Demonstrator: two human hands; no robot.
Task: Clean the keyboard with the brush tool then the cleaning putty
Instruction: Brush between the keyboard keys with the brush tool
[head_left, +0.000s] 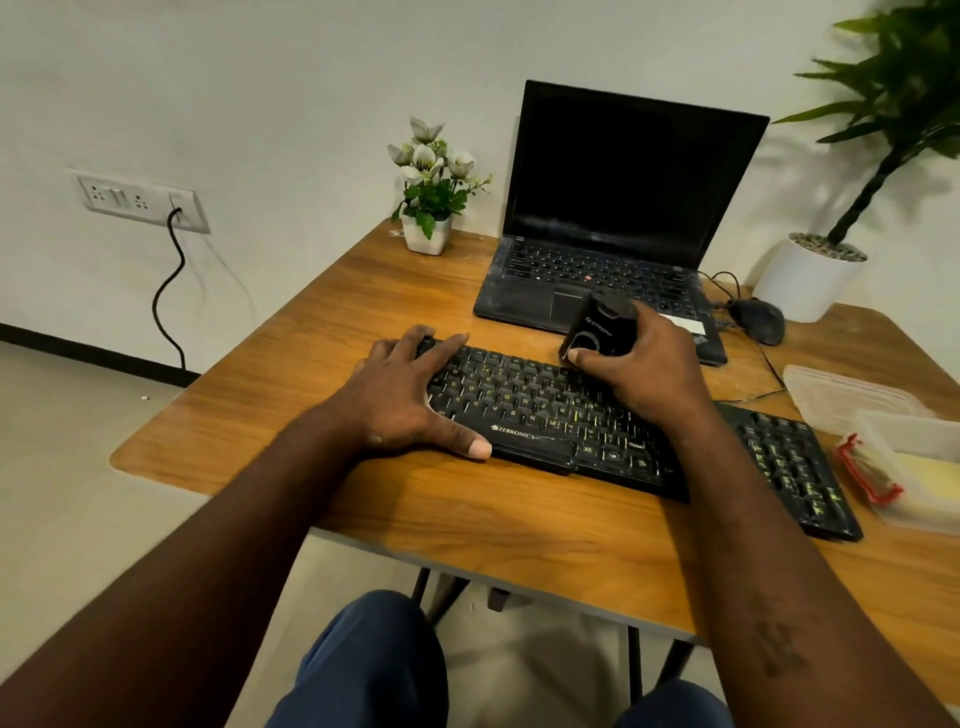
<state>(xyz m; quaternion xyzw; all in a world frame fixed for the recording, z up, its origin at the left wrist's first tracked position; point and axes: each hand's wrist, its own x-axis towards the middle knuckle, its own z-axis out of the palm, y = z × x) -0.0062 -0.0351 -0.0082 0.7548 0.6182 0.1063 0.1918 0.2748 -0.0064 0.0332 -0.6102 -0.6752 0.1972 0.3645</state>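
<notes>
A black keyboard (540, 415) lies across the middle of the wooden table (311, 332). My left hand (410, 395) rests flat on its left end, fingers spread over the keys and thumb on the front edge. My right hand (644, 369) grips a black brush tool (597, 332) and holds it down on the keyboard's upper middle rows. The bristles are hidden under the tool. A clear plastic box (914, 478) at the right edge holds a yellowish mass, perhaps the putty, and a red-framed item (872, 473).
An open black laptop (613, 218) stands behind the keyboard, with a black mouse (758, 319) and cable to its right. A small flower pot (428, 208) sits at the back left. A large white plant pot (810, 275) stands at the back right. A box lid (841, 395) lies right.
</notes>
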